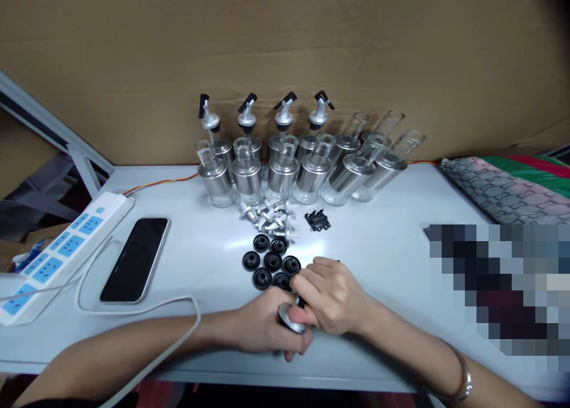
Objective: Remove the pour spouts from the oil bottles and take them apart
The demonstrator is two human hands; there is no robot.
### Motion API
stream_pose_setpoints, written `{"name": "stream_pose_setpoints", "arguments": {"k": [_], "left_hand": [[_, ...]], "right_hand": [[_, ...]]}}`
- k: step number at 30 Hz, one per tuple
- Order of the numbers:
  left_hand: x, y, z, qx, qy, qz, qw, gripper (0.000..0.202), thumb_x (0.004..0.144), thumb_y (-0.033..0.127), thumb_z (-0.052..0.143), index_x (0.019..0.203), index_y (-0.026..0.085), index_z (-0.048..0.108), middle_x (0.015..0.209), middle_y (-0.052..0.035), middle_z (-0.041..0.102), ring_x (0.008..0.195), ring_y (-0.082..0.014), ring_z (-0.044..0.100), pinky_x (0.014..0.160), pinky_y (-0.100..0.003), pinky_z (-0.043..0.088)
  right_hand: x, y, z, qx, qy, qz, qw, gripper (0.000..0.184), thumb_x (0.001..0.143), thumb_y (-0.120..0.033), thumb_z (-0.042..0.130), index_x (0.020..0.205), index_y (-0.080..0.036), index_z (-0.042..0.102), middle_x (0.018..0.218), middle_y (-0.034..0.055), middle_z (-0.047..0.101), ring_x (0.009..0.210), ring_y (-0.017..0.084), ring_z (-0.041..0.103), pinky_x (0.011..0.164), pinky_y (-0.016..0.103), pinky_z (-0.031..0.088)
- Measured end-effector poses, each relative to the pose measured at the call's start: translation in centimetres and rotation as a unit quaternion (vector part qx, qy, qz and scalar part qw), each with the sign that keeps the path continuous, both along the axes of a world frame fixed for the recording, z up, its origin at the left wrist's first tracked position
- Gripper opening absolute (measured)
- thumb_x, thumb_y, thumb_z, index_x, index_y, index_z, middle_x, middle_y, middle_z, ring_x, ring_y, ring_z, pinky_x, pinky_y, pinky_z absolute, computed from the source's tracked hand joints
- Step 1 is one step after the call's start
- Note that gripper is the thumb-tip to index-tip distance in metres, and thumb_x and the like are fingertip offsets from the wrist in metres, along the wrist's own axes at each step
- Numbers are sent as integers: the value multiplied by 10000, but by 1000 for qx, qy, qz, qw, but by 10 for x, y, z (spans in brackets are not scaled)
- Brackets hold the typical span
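Low at the table's front, my left hand (260, 322) is closed around a bottle pourer top (290, 320), whose silver rounded face shows between the fingers. My right hand (332, 292) is closed over the same pourer top from the right, thumb pressed against it; a bit of black shows under its fingers. How the pourer's parts fit together is hidden by the hands. Just beyond lie several round black stoppers (272, 261). Behind them is a heap of silver spouts (269, 218), with a small cluster of black levers (317, 220) to its right.
Two rows of glass bottles with steel sleeves (284, 173) stand at the back; several rear ones carry pourer tops (284, 116). A phone (135, 259), a white cable (133, 312) and a power strip (66, 256) lie left. Patterned fabric (503, 188) and a pixelated area are right.
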State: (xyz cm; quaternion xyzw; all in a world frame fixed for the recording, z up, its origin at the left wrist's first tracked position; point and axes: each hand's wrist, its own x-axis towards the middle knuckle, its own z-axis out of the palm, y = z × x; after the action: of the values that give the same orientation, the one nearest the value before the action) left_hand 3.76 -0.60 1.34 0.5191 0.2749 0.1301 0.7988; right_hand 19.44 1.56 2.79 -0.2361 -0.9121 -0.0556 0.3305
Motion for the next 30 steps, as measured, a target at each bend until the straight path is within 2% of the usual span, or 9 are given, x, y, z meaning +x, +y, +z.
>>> {"name": "stream_pose_setpoints", "arguments": {"k": [9,15,19,21,26,30], "left_hand": [[0,0,1,-1,-7,-11,1000,58,602,185,532,584,135,555,488,37,514,443,-68,475,409,-149,370],[-2,1,-1,-11,2,-3,1000,84,615,208,544,600,133,579,505,27,528,459,-75,487,451,-169,386],[-5,3,-2,-4,-30,8,1000,93,613,210,568,564,131,572,467,23,507,422,-77,459,425,-184,342],[-7,4,-2,-17,-51,13,998,132,625,227,603,544,126,575,443,18,494,413,-79,444,427,-198,320],[-7,4,-9,-26,-85,32,995,200,644,239,619,482,146,548,425,4,496,438,-106,456,479,-242,334],[-6,3,-14,-37,-83,25,996,196,624,246,613,468,157,536,416,6,488,445,-119,457,489,-252,337]], "right_hand": [[0,0,0,-9,-1,15,1000,688,1020,-392,81,492,-184,472,410,3,449,384,127,362,463,289,278],[-1,1,-5,-74,1,26,997,679,1019,-396,55,549,-175,492,425,-5,477,387,114,374,458,266,303],[1,6,2,-112,-8,53,992,664,1003,-468,79,592,-165,503,470,-12,492,424,103,395,482,241,328],[3,9,7,-106,-20,59,992,647,1001,-470,100,633,-157,530,520,-4,511,469,108,421,512,238,342],[4,7,9,-53,-43,52,996,564,1027,-293,146,664,-155,555,554,9,504,502,130,411,512,263,315],[3,3,3,-63,-55,48,995,542,1020,-243,136,673,-155,544,556,9,514,485,128,418,485,269,310]]}}
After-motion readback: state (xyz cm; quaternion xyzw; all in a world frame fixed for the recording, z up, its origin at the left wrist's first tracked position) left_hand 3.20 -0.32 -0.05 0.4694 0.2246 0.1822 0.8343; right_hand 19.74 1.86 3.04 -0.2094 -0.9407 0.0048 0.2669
